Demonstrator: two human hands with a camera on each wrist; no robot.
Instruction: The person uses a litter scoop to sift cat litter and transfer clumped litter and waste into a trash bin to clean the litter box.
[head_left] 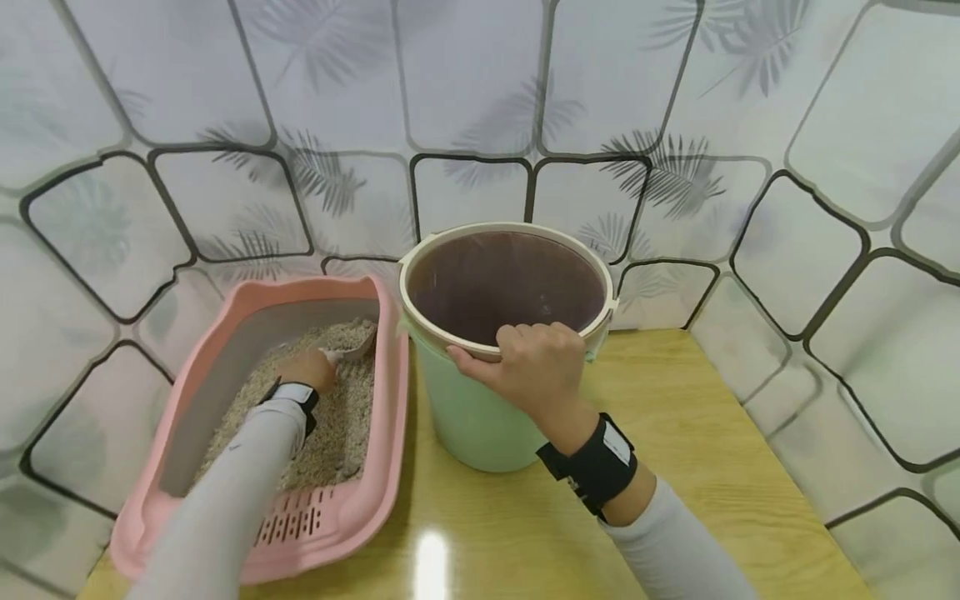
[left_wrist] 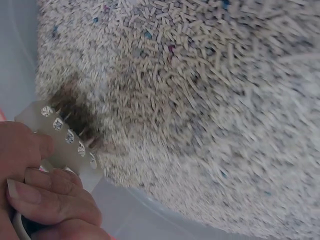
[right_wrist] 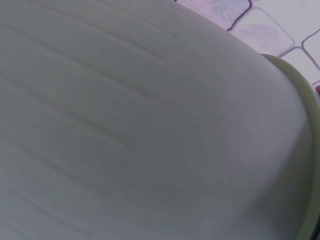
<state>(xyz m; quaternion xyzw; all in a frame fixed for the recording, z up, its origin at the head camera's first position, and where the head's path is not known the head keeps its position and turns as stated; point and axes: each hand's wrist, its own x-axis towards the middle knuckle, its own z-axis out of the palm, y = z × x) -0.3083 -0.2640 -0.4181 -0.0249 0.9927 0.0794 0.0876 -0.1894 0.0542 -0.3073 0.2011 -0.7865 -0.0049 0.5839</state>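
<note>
While my left grip (head_left: 306, 372) is clamped on the scoop (head_left: 358, 347) in the litter (head_left: 330, 450) and my right grip (head_left: 536, 367) on the rim of the bucket (head_left: 472, 417) beside the tray (head_left: 392, 367), I should level the scoop before lifting, to avoid spilling.

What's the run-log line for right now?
left hand: grips scoop, edge in litter | right hand: grips rim of green bucket | pink tray: left of bucket
</note>
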